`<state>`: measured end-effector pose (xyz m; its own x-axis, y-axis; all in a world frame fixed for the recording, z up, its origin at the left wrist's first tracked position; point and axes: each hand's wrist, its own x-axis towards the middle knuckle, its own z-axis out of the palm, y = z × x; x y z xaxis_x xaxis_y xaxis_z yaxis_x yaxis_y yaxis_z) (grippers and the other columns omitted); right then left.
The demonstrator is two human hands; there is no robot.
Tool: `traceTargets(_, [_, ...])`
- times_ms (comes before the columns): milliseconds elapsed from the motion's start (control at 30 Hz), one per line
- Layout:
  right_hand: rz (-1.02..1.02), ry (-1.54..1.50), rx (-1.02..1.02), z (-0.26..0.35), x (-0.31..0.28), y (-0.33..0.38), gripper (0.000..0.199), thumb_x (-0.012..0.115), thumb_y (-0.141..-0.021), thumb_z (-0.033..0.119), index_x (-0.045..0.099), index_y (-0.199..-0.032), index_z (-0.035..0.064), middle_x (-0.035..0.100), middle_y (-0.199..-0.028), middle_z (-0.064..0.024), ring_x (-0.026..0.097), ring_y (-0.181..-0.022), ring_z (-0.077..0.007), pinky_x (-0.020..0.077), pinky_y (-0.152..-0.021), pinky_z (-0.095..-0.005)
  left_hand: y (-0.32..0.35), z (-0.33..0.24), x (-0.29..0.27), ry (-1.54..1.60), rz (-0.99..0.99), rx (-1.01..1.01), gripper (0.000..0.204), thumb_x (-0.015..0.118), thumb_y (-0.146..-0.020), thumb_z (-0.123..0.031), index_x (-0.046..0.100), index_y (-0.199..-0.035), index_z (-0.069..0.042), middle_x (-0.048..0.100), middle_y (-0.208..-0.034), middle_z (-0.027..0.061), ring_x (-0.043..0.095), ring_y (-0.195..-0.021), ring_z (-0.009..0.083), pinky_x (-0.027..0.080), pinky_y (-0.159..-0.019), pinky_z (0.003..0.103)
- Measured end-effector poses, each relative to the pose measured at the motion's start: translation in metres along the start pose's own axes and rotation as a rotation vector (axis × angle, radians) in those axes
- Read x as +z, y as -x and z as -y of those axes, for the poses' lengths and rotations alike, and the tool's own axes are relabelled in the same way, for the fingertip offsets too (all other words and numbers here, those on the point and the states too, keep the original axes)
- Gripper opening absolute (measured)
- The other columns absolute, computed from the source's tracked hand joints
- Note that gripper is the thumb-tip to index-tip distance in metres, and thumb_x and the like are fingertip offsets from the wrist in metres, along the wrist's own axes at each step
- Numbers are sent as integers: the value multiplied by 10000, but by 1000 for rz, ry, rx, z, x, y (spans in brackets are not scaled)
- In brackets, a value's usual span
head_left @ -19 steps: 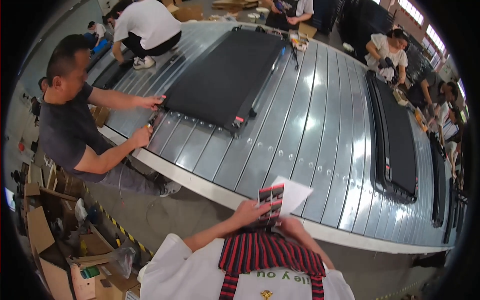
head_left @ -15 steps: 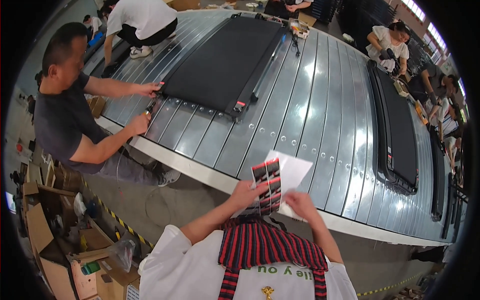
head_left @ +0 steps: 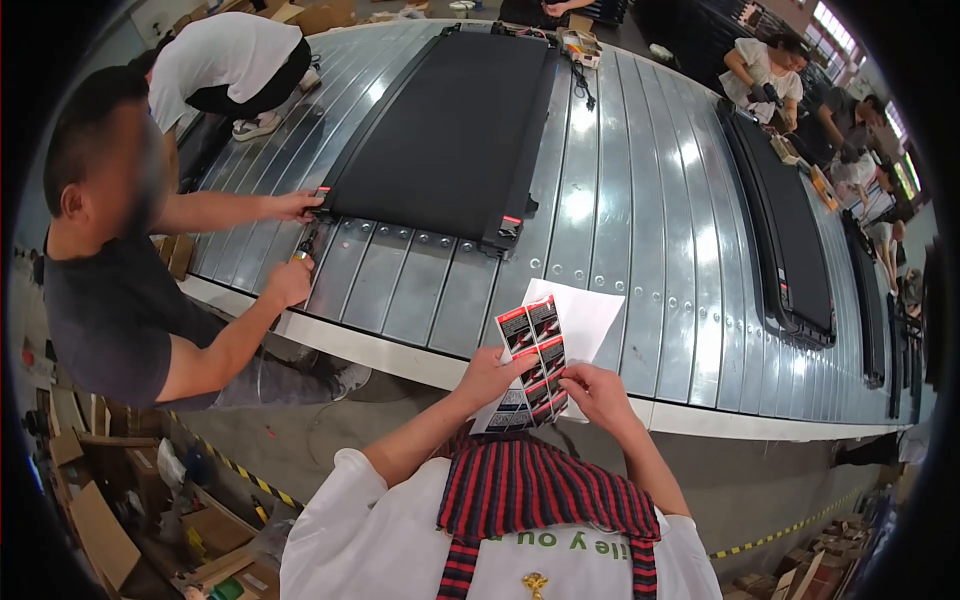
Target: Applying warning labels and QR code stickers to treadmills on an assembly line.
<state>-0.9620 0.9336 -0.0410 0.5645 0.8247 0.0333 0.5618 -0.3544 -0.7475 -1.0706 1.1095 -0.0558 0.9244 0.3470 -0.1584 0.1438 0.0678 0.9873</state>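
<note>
My left hand point(head_left: 492, 378) grips a sheet of stickers point(head_left: 518, 335) in black, red and white, thumb on its front. My right hand point(head_left: 598, 396) is closed in a pinch at the right edge of the sticker sheet; whether a sticker's corner is between the fingertips is too small to tell. Behind the stickers a plain white sheet point(head_left: 590, 318) sticks out to the upper right. Both are held above the near edge of the metal slatted table point(head_left: 640, 380), in front of my striped apron.
A flat black treadmill point(head_left: 450, 120) lies on the table ahead, another point(head_left: 785, 240) to the right. At left a co-worker point(head_left: 110, 280) holds a tool at the first treadmill's corner. Another person crouches on the table behind. Cardboard boxes point(head_left: 110, 530) crowd the lower left floor.
My right hand has come in against the sheet's right edge and its fingers now pinch there. The sticker sheet has turned more face-up. The whole view has shifted slightly.
</note>
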Motion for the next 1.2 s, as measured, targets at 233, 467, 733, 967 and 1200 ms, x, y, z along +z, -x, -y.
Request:
traceTargets(233, [131, 292, -99, 31, 25, -20, 166, 539, -791, 210, 575, -838, 55, 577, -765, -126, 560, -745, -315, 445, -643, -408, -8, 15, -43, -114, 40, 58, 239, 619, -798, -191, 627, -950, -6, 636, -834, 19, 544, -774, 63, 447, -699, 238])
traceTargets(467, [-285, -138, -46, 46, 29, -43, 182, 596, -801, 85, 579, -963, 5, 615, -870, -78, 561, -762, -120, 447, -684, -243, -13, 15, -62, -98, 95, 67, 235, 622, -797, -177, 625, -964, -11, 640, -854, 28, 548, -796, 68, 447, -718, 248])
traceTargets(733, [-221, -709, 148, 41, 11, -72, 134, 580, -821, 79, 560, -927, 0, 612, -812, -17, 541, -718, -56, 433, -664, -201, -36, -8, -48, 21, 220, 62, 250, 634, -792, -149, 613, -992, -1, 636, -895, 50, 566, -807, 92, 460, -731, 250])
traceTargets(967, [-226, -642, 133, 22, -35, -77, 119, 589, -803, 58, 582, -906, -2, 609, -760, -9, 532, -684, -48, 430, -634, -200, -63, -54, -46, 211, 3, 74, 316, 653, -783, -205, 596, -982, 33, 628, -893, 78, 579, -776, 113, 466, -686, 251])
traceTargets(1200, [-180, -646, 83, 5, -58, -83, 106, 584, -805, 51, 583, -892, -9, 602, -748, -6, 523, -668, -49, 429, -604, -204, -85, -75, -27, 168, -9, 163, 287, 642, -781, -185, 602, -957, 38, 629, -866, 71, 578, -744, 106, 468, -660, 246])
